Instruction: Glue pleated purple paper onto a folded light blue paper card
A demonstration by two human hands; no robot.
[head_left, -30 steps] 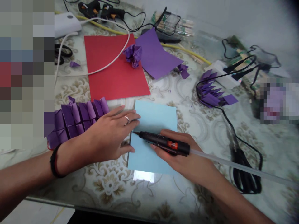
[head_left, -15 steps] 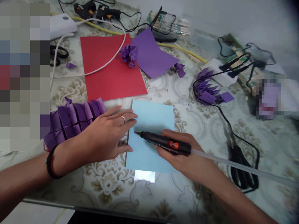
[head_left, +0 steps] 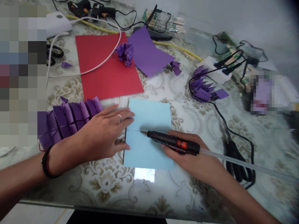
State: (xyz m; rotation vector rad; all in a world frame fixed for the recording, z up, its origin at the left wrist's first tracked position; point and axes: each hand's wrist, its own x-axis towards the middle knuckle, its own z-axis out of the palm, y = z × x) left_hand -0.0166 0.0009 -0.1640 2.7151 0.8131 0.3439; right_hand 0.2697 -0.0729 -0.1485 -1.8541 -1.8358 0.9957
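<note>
My right hand (head_left: 187,149) is closed around a black hot glue gun (head_left: 174,142), and a clear glue stick (head_left: 224,157) juts from its back end. The gun's nozzle rests on or just over a light blue sheet of paper (head_left: 149,113). From the sheet's left edge a thin line of glue (head_left: 134,130) runs to the nozzle. My left hand (head_left: 109,130) lies with fingers spread, its fingertips on the left edge of the blue paper. Under and beside the left forearm sits a folded purple paper piece (head_left: 66,116), partly hidden.
Behind lie a red sheet (head_left: 100,71), a purple sheet (head_left: 149,56) and a crumpled purple paper flower (head_left: 126,53). To the right are folded purple paper (head_left: 203,90), a white power strip (head_left: 215,70), a black cord and black-handled scissors (head_left: 238,165). More glue guns (head_left: 102,11) rest at the back.
My right hand has drawn the glue gun to the right across the blue paper, and the glue line has grown longer. My left hand stays on the paper's edge. The whole view has shifted slightly.
</note>
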